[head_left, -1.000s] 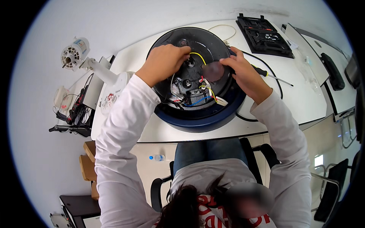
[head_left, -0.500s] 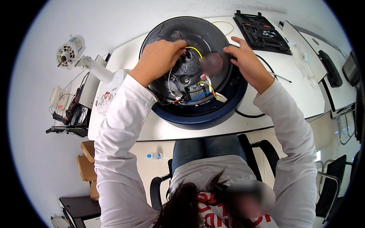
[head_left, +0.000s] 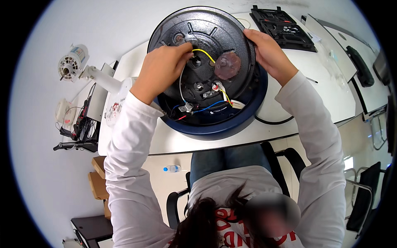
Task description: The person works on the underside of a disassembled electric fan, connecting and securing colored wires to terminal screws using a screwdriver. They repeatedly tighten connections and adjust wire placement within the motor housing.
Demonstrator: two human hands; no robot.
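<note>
A round black metal plate stands tilted up inside a dark blue round housing on the white table. At its upper left, my left hand has thumb and fingers pinched on a yellow wire. A thin pale wire runs from those fingers down to a small metal part. My right hand holds the plate's right rim, with the thumb on the near face and the other fingers partly hidden. A brownish round patch, a blue wire and white-sleeved wires show on and below the plate.
To the left stands a white appliance with an exposed motor. An open black tool case lies at the back right. A black cable curves out right of the housing. A plastic bottle lies on the floor.
My right hand has closed on the plate's right rim, where its fingers were spread before. The plate is tilted up more steeply. My left hand keeps its pinch on the yellow wire.
</note>
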